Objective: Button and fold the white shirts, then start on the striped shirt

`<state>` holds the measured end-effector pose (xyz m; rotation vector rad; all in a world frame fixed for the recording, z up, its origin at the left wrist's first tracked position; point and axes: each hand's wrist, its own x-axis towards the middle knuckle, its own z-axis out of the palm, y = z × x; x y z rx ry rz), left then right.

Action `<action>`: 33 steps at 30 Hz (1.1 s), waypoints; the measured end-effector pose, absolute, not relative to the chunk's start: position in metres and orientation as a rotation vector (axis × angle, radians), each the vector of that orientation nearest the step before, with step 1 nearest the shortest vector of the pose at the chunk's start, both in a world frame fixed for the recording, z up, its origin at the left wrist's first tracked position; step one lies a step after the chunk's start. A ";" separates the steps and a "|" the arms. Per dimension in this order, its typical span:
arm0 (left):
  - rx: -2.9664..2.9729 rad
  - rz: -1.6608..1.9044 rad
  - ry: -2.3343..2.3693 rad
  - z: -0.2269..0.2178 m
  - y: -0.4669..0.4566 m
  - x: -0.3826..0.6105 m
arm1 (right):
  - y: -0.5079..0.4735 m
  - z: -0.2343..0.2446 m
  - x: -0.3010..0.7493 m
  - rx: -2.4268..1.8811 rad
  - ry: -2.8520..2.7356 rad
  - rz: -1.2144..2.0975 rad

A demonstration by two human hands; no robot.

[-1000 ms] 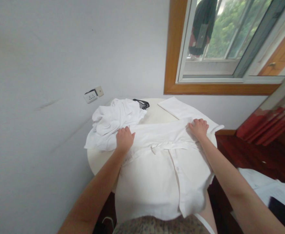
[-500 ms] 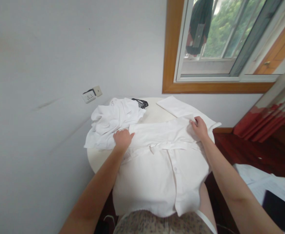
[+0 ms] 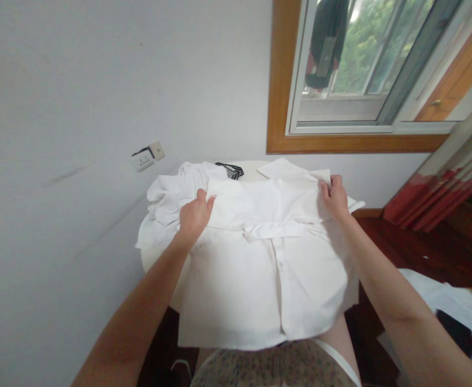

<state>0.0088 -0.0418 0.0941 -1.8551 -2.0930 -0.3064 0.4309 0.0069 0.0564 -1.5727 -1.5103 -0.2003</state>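
Note:
A white button-up shirt [image 3: 231,285] lies across the round table [image 3: 149,258], its lower part hanging over the near edge towards my lap. My left hand [image 3: 195,215] pinches the upper left corner of the shirt's folded-over part. At the upper right corner, my right hand [image 3: 335,196] grips the fabric between thumb and fingers. Between the hands the folded-over part is stretched and slightly raised. The collar band and button strip show in the middle. Beside my left hand sits a crumpled white garment [image 3: 165,196].
A black-and-white striped item [image 3: 234,171] lies at the table's back, near a flat white folded cloth [image 3: 280,167]. Behind stands the wall with a socket [image 3: 143,159] and a wood-framed window [image 3: 278,143]. Papers [image 3: 441,295] and a dark object [image 3: 453,330] are at lower right.
Both hands have lifted the far edge of the shirt up and away from me, and my left hand now pinches its corner. The near hem has shifted slightly upward.

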 end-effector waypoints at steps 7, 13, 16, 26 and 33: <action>-1.760 -0.322 -2.032 0.107 0.006 -0.001 | 0.069 0.068 0.404 -1.606 -1.508 -0.243; -1.883 -0.245 -1.971 0.084 0.028 -0.005 | 0.096 0.043 0.376 -1.767 -1.648 -0.173; -1.914 -0.349 -1.902 0.073 0.027 -0.007 | 0.102 0.034 0.372 -1.799 -1.722 -0.187; -2.567 -0.600 -1.524 0.043 0.015 0.048 | 0.064 0.047 0.335 -1.323 -2.349 -0.075; -2.800 -1.049 -1.525 0.007 0.029 0.030 | 0.044 0.018 0.333 -1.204 -2.334 0.215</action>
